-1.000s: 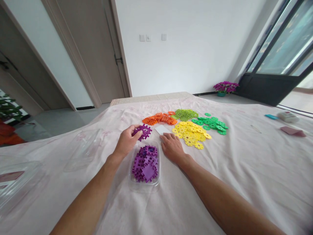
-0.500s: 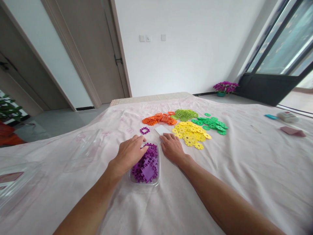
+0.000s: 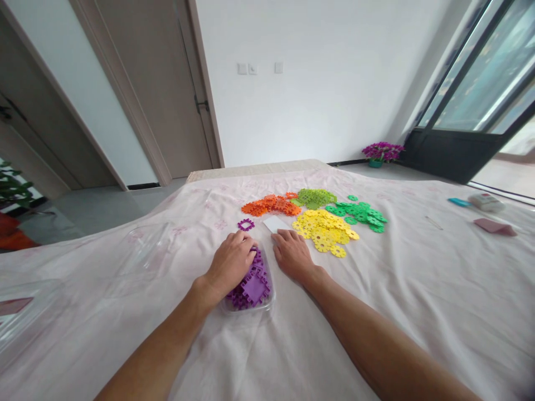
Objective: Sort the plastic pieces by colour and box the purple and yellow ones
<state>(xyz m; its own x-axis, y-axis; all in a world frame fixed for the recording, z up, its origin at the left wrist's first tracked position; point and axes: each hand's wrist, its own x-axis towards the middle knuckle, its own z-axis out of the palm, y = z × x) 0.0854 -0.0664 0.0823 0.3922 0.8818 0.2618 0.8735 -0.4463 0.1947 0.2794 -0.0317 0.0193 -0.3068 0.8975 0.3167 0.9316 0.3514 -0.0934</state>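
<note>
My left hand (image 3: 234,257) is over the far end of a clear plastic tub (image 3: 267,306). Its fingers curl down onto the purple interlocking plastic pieces (image 3: 256,288) that fill the tub, closed on one near the far edge, though the fingertips are partly hidden. My right hand (image 3: 292,253) lies palm down on the cloth just right of the tub, fingers stretched forward. Its fingertips touch the near edge of a white card (image 3: 275,224). A single purple square frame piece (image 3: 246,224) lies on the cloth beyond my left hand.
Beyond my hands lie piles of orange pieces (image 3: 271,205), light green pieces (image 3: 314,197), yellow discs (image 3: 324,227) and green discs (image 3: 363,213). At left are a clear lid (image 3: 144,245) and another clear container (image 3: 31,312). A pinkish folded item (image 3: 495,226) lies far right.
My left hand has moved slightly right and lower over the tub, and its fingers have curled in onto the purple pieces. My right hand stays by the white card.
</note>
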